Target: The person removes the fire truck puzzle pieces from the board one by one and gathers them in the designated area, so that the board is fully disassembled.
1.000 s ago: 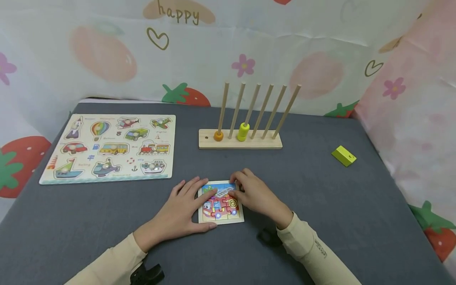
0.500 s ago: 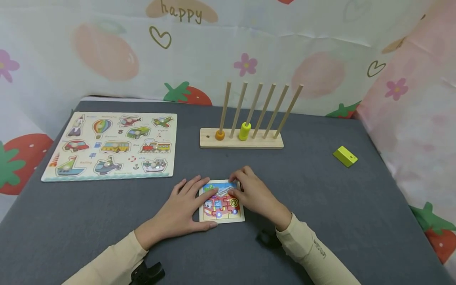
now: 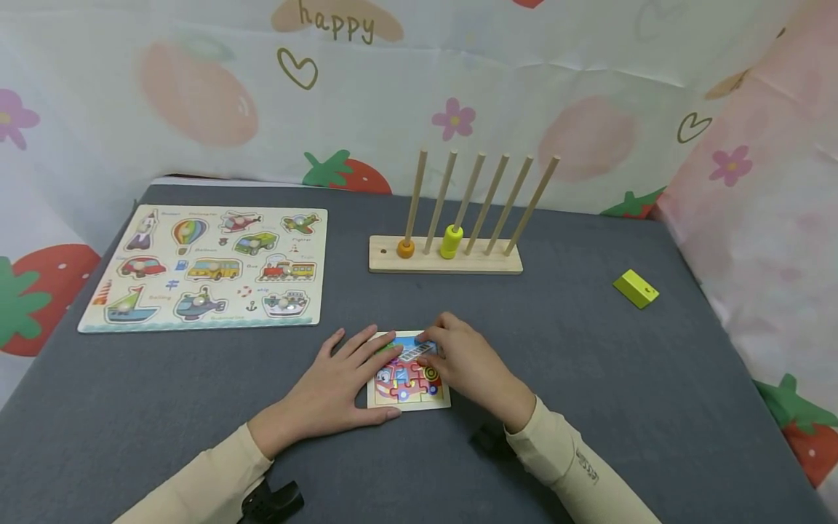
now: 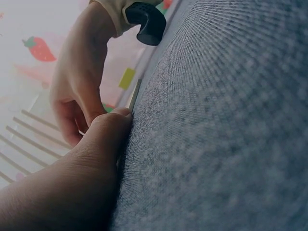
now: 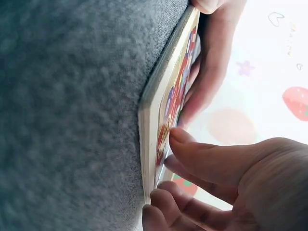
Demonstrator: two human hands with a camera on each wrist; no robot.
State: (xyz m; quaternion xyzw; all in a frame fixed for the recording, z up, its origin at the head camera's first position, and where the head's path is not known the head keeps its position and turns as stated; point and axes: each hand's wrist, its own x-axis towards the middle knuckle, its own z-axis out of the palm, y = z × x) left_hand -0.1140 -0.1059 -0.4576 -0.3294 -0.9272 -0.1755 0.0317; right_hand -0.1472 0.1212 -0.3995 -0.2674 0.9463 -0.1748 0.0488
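Note:
A small square jigsaw puzzle (image 3: 407, 397) in a pale wooden frame lies on the grey cloth, its picture a red fire engine with a ladder. My left hand (image 3: 334, 382) rests across its left side, fingers straight and spread, thumb along the near edge. At the upper right of the puzzle, my right hand (image 3: 474, 364) pinches a jigsaw piece (image 3: 425, 349) with the ladder on it between curled thumb and index finger. In the right wrist view, the thumb (image 5: 207, 154) meets the picture surface, the other fingers bent by the frame's edge (image 5: 149, 125). Part of the piece is hidden by the fingers.
A vehicle peg puzzle board (image 3: 203, 269) lies at the back left. Behind the hands stands a wooden peg rack (image 3: 445, 263) with an orange bead (image 3: 406, 249) and a yellow-green bead stack (image 3: 451, 241). A yellow block (image 3: 636, 289) lies to the right.
My right index finger has moved from the frame's upper right corner inward over the puzzle, bending closer to the thumb. My left hand stays in place. The head view has shifted slightly.

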